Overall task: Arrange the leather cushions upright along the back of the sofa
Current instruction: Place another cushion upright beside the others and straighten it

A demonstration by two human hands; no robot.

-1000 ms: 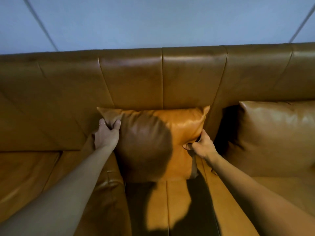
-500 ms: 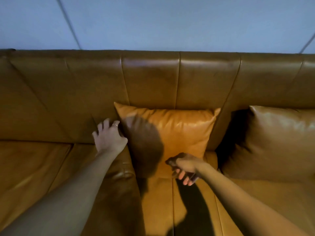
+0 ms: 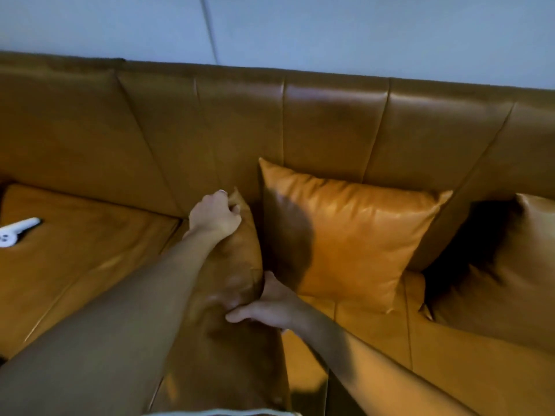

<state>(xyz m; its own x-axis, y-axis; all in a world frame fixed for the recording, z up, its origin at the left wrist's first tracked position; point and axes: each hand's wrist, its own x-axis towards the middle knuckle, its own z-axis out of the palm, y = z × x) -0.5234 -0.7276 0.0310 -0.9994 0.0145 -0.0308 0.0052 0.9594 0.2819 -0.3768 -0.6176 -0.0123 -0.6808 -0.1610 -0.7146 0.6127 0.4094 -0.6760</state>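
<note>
A bright tan leather cushion [image 3: 360,241] stands upright against the sofa back [image 3: 330,124] in the middle. A darker brown cushion [image 3: 516,271] leans at the far right, cut off by the frame edge. To the left of the tan one lies a third brown cushion [image 3: 237,340], flat along the seat and partly under my arm. My left hand [image 3: 214,216] grips its far top corner near the sofa back. My right hand [image 3: 267,301] holds its right edge lower down, fingers curled under the leather.
A white handheld device [image 3: 16,231] lies on the seat [image 3: 81,250] at the far left. Behind the sofa is a pale blue wall [image 3: 330,28]. A dark gap separates the tan cushion from the right one.
Both hands left the tan cushion and moved left onto the flat brown cushion, closing on it. The view swung left, bringing the white device into sight.
</note>
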